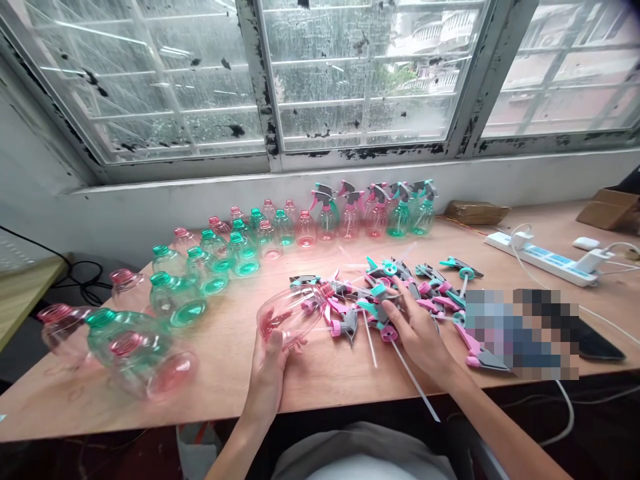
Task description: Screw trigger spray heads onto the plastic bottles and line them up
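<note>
My left hand [273,360] is closed around a clear pink plastic bottle [295,308], tilted with its threaded neck pointing right. My right hand [417,330] is at the near side of a heap of trigger spray heads [435,287], its thumb and fingers closed on a grey and teal spray head [379,305]. A thin clear dip tube [415,383] slants down from below this hand past the table edge. Grey, pink and teal spray heads lie jumbled around it, some with tubes showing. The palm side of my right hand is hidden.
Open pink and green bottles [177,300] stand in rows along the left and back of the wooden table [320,383]. Several bottles with spray heads fitted [377,213] stand by the wall. To the right are a power strip [543,259], cables, a cardboard box [610,208] and a dark flat object [600,340].
</note>
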`<state>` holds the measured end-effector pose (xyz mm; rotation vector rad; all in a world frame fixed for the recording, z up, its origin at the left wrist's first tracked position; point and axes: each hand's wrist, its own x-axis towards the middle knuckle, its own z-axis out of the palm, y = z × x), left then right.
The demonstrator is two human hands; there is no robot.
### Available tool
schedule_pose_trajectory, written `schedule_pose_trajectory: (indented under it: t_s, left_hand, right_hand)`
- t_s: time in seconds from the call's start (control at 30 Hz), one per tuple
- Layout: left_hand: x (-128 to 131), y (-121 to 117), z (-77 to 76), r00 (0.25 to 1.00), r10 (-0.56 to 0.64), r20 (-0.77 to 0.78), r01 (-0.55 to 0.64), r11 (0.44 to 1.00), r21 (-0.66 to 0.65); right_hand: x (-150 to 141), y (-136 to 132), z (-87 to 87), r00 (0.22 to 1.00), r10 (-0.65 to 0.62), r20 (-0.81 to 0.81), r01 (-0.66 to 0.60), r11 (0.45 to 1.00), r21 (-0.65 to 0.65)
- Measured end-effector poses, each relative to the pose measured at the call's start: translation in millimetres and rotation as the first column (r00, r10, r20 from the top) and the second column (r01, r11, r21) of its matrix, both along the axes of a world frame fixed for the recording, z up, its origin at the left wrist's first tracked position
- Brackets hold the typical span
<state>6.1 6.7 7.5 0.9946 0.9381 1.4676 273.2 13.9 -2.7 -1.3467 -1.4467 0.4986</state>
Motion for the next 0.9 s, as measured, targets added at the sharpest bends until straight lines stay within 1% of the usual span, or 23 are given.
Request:
schedule_pose_trajectory:
  t_s: [0.03,0.07,0.1,0.17,0.2,0.23,0.27,0.3,0.37,0.4,0.43,0.5,0.6,0.7,0.73,0.77,0.83,0.9]
  left_hand:
    - [0.2,-0.5,0.5,1.0,-0.007,-0.001,0.007,1.0,0.003]
    - [0.5,-1.0,1.0,1.0,-0.017,-0.003,0.017,1.0,0.006]
    - [0.8,-1.3,1.2,1.0,-0.028,-0.006,0.028,1.0,0.009]
    - [1.1,-1.3,0.6,0.999,-0.05,-0.012,0.051,0.999,0.013]
    - [1.0,-1.1,-0.2,0.998,-0.058,-0.016,0.059,0.998,0.015]
    - [0.8,-0.6,-1.2,0.998,-0.064,-0.019,0.064,0.998,0.017]
    - [0.6,-0.1,-2.3,0.997,-0.068,-0.023,0.068,0.997,0.018]
    - [0.4,0.4,-3.3,0.997,-0.071,-0.026,0.072,0.997,0.02]
    - [0.4,1.2,-4.5,0.997,-0.077,-0.032,0.078,0.997,0.027]
    - [0.6,1.4,-4.6,0.996,-0.081,-0.035,0.082,0.996,0.03]
    - [0.9,1.3,-4.6,0.996,-0.085,-0.039,0.086,0.996,0.032]
    - [1.6,0.9,-4.1,0.995,-0.092,-0.047,0.094,0.995,0.033]
    - [1.7,0.2,-5.0,0.993,-0.099,-0.06,0.101,0.994,0.032]
    - [-0.2,0.9,-8.6,0.987,-0.112,-0.112,0.117,0.992,0.044]
    - [-1.1,1.3,-10.1,0.984,-0.119,-0.135,0.127,0.991,0.049]
    - [-2.0,1.8,-11.3,0.98,-0.126,-0.155,0.136,0.989,0.055]
    - [-3.4,2.6,-12.9,0.972,-0.145,-0.182,0.159,0.986,0.059]
    - [-4.3,2.6,-13.1,0.961,-0.164,-0.223,0.183,0.981,0.069]
  right_hand:
    - [-1.1,1.1,-0.8,0.999,0.041,0.027,-0.041,0.999,0.0]
    - [-0.8,2.3,-2.3,0.998,0.048,0.051,-0.049,0.999,0.016]
    - [0.8,3.4,-4.2,0.997,0.013,0.081,-0.017,0.999,0.05]
    - [7.9,5.0,-8.3,0.977,-0.134,0.165,0.112,0.984,0.138]
    - [12.6,4.9,-9.9,0.956,-0.209,0.206,0.177,0.971,0.161]
    - [17.3,3.7,-10.9,0.933,-0.26,0.249,0.225,0.961,0.161]
    - [21.5,1.4,-11.3,0.914,-0.275,0.299,0.246,0.96,0.132]
    - [24.9,-2.0,-10.9,0.897,-0.262,0.357,0.249,0.965,0.083]
    - [28.7,-10.9,-8.7,0.858,-0.185,0.48,0.227,0.973,-0.032]
    - [29.3,-15.3,-7.1,0.834,-0.156,0.53,0.225,0.972,-0.067]
    - [29.3,-18.8,-5.7,0.81,-0.14,0.57,0.223,0.972,-0.078]
    - [28.5,-21.0,-3.8,0.771,-0.156,0.617,0.23,0.972,-0.041]
    - [27.0,-12.8,-3.9,0.729,-0.172,0.662,0.225,0.974,0.006]
    - [24.9,-1.8,-4.4,0.677,-0.119,0.726,0.213,0.976,-0.038]
    - [24.1,0.2,-3.8,0.673,-0.101,0.733,0.212,0.975,-0.061]
    - [23.6,1.4,-3.0,0.686,-0.089,0.723,0.215,0.973,-0.085]
    - [23.4,2.0,-0.9,0.753,-0.067,0.654,0.211,0.967,-0.143]
    - [24.8,2.6,0.3,0.845,-0.057,0.532,0.19,0.961,-0.199]
